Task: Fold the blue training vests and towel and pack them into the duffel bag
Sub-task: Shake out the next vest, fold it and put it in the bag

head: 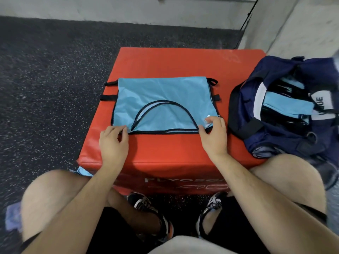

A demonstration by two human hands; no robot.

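Two bare hands are held at the near edge of a light blue nylon training vest (pixel 161 103) edged in dark piping. The near left corner is pinched by the left hand (pixel 113 142), and the near right corner is pinched between the thumb and curled fingers of the right hand (pixel 213 136). The vest is laid flat, folded over on itself, on the top of a red padded vinyl plyometric box (pixel 165 66), with short black straps (pixel 110 97) sticking out at both sides. White lettering (pixel 183 180) is printed on the front face of the box.

A navy blue fabric duffel bag (pixel 275 140) is set on the right side of the box top, just beside the vest, with its mouth open. Folded light blue cloth (pixel 286 103) is seen inside it.

The box is placed on a dark speckled rubber floor (pixel 55 70), close to a grey concrete wall (pixel 128 10). A thin black cable (pixel 247 17) is run down the corner of the wall. A scrap of light blue fabric (pixel 84 171) is seen at the lower left corner of the box, beside the person's knee.
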